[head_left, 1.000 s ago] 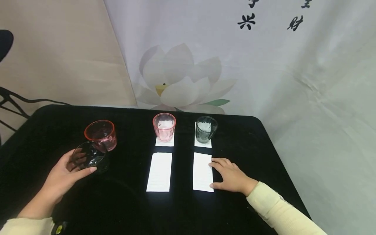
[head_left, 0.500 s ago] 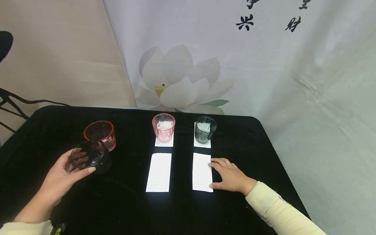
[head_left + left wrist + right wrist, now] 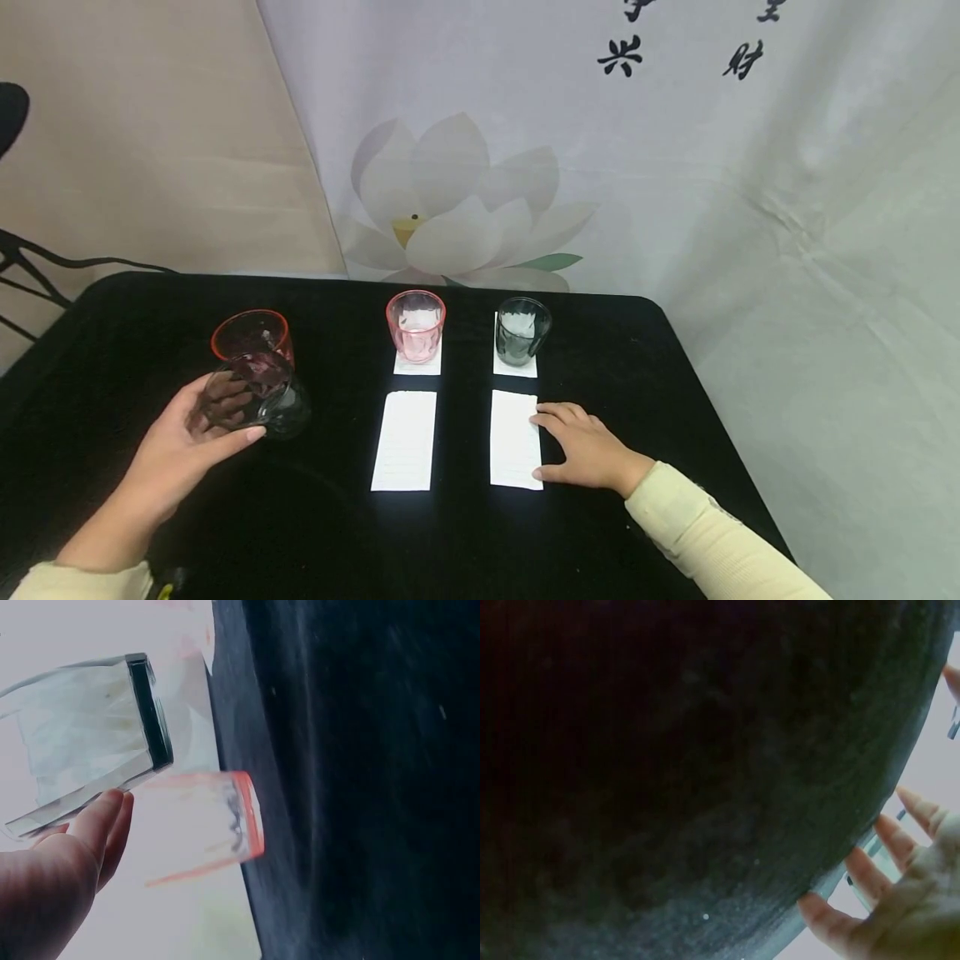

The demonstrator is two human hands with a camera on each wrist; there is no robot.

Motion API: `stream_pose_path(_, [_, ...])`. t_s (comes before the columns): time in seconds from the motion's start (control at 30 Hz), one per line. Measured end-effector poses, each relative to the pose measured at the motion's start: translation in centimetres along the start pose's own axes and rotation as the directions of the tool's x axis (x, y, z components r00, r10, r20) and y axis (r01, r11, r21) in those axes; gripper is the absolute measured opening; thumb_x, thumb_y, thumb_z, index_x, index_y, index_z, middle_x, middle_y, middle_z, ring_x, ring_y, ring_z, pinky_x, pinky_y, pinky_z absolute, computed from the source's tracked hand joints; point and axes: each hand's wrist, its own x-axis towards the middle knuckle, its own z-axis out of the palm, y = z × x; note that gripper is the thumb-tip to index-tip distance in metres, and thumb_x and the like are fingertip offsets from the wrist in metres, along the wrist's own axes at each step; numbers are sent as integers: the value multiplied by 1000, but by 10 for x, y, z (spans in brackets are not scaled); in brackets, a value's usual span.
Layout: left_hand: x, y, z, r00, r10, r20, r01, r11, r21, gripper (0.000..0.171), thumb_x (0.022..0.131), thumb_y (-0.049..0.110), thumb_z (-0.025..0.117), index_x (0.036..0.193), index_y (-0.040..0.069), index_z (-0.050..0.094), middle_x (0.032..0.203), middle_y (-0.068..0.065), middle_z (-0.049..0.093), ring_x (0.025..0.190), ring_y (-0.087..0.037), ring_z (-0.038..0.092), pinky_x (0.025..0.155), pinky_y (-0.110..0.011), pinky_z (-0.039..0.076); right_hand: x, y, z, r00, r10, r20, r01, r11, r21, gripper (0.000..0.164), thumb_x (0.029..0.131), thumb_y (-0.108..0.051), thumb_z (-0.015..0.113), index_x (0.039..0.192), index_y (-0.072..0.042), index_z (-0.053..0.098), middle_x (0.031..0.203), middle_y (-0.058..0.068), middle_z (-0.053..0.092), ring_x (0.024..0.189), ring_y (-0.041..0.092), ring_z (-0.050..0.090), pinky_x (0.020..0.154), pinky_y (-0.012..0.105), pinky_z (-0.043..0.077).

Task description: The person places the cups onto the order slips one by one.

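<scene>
My left hand (image 3: 176, 442) grips a dark grey glass (image 3: 273, 408) by its side, thumb in front and fingers behind. Its tilted form overlaps the front of a red-rimmed pink glass (image 3: 251, 329) in the head view. The left wrist view shows the grey glass (image 3: 82, 742) above the fingers, with the pink glass (image 3: 202, 825) beyond it. My right hand (image 3: 588, 446) rests on the black table, fingers spread and holding nothing. Its fingertips touch the right edge of the near right white paper (image 3: 516, 442).
On the black tablecloth (image 3: 300, 533), another pink glass (image 3: 417, 333) and another grey glass (image 3: 522, 337) stand upright on white papers at the back. A further paper (image 3: 405, 442) lies at centre front. A pale curtain (image 3: 675, 167) hangs behind the table.
My left hand has shifted rightward with the grey glass, which now tilts more and covers more of the pink glass. The right hand has stayed in place.
</scene>
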Motion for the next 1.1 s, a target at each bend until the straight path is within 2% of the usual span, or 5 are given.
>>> stream_pose_path(0.17, [1,12,9,999,21,37,-20,999,-26,90,86,25,74,152,6,16,141,-24,39,117,-12,47,78,0,39,0,1,0,1000,-7,-8,7,1000,7,72,79,-46,75,139,-14,49,148,9,40,134,32,35,108,58,33])
stream_pose_path(0.53, [3,35,39,986,145,84,-130,978,-161,83,81,10,77,147,1,27,137,-25,46,107,13,45,85,-3,42,0,1,0,1000,-14,-5,14,1000,12,72,80,-45,74,139,-14,49,149,10,40,135,32,34,108,58,33])
stream_pose_path(0.63, [4,40,46,981,166,99,-145,971,-188,82,81,8,76,146,0,28,136,-24,46,111,6,48,86,-4,42,0,1,0,1000,-12,-4,12,1000,11,72,80,-45,74,139,-15,49,149,9,40,135,32,34,108,58,33])
stream_pose_path(0.83, [5,49,60,977,178,120,-148,964,-221,80,81,9,77,144,1,30,136,-21,47,122,-34,49,88,-4,42,0,0,0,1000,-3,3,3,1000,8,72,80,-46,74,139,-15,49,149,9,39,135,32,33,109,58,32])
stream_pose_path(1.1, [11,61,77,972,195,131,-159,956,-248,79,79,8,78,143,1,31,134,-21,49,124,-36,49,94,-12,45,0,0,-1,1000,1,8,-2,1000,10,73,80,-46,74,140,-15,48,149,9,39,135,32,33,109,58,32])
